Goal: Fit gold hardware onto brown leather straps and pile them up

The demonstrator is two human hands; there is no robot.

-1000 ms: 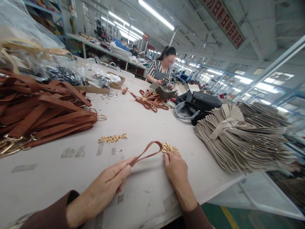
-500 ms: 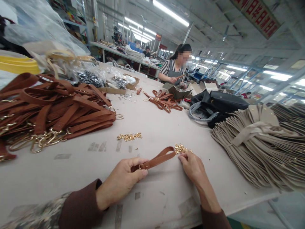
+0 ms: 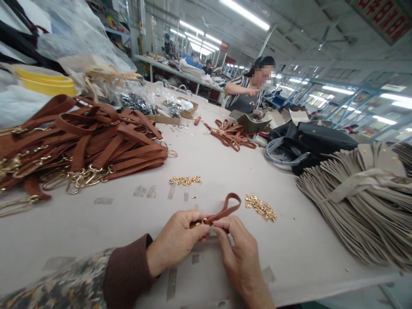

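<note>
My left hand (image 3: 178, 240) and my right hand (image 3: 236, 253) meet at the near edge of the table, both pinching the ends of a short brown leather strap (image 3: 227, 207) folded into a loop. A small gold fitting shows between the fingertips. Just right of the loop lies a small heap of gold metal fittings (image 3: 260, 207). A second little row of gold fittings (image 3: 185, 180) lies farther out on the table.
A big pile of brown straps with gold rings (image 3: 86, 146) fills the left. Stacked beige leather pieces (image 3: 363, 201) lie at the right, black bags (image 3: 309, 139) behind them. Another brown strap bundle (image 3: 230, 135) lies before a seated co-worker (image 3: 249, 92). Bagged parts and boxes (image 3: 161, 109) stand at the back.
My right hand left the gold heap and came back to the strap end held by my left hand. The view shifted, so the table's things sit farther right.
</note>
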